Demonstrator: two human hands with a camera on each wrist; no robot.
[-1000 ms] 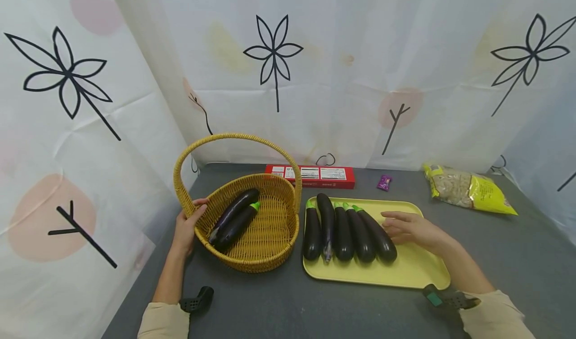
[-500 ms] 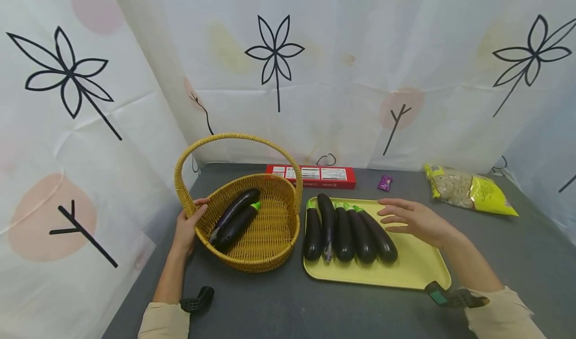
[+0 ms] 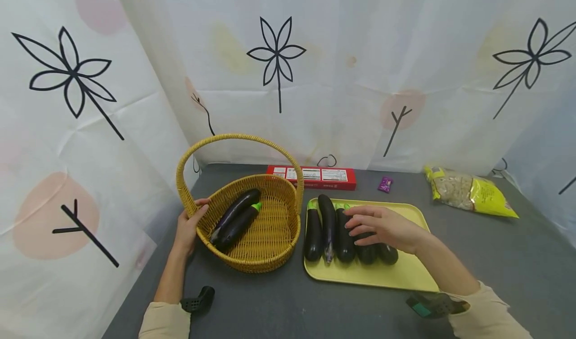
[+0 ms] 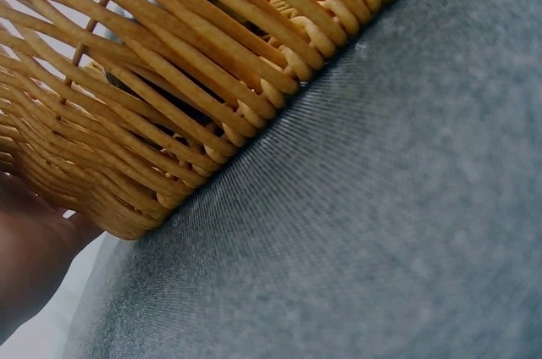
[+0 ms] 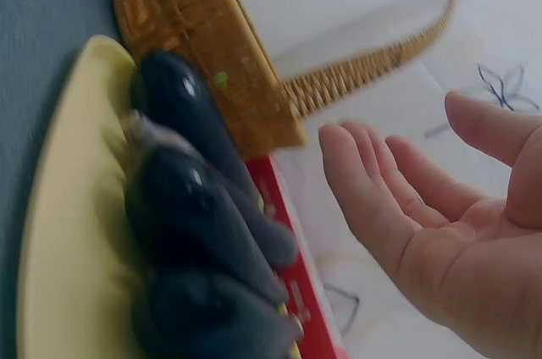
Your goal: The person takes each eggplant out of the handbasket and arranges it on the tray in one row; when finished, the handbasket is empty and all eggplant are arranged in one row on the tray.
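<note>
My left hand [image 3: 185, 231] holds the left rim of a wicker basket [image 3: 252, 266], beside the foot of its arched handle [image 3: 238, 136]. In the left wrist view, part of that hand [image 4: 38, 257] shows against the woven wall [image 4: 152, 96]. Two eggplants [image 3: 236, 226] lie side by side inside the basket. To the right, a row of several eggplants [image 3: 313, 234] rests on a yellow tray [image 3: 409, 274]. My right hand [image 3: 389, 229] hovers over the row's right part with loosely spread fingers, hiding some of it. In the right wrist view, nothing is in that hand [image 5: 457, 240].
A red box [image 3: 333, 179] lies behind the basket and tray. Farther right are a small purple packet [image 3: 385, 184] and a yellow bag [image 3: 472, 191] with pale contents. A patterned white curtain [image 3: 333, 79] hangs behind the grey table [image 3: 288, 309].
My right hand first lifts slightly off the rightmost eggplant's side, then shifts left over the row. The left hand and basket stay in place.
</note>
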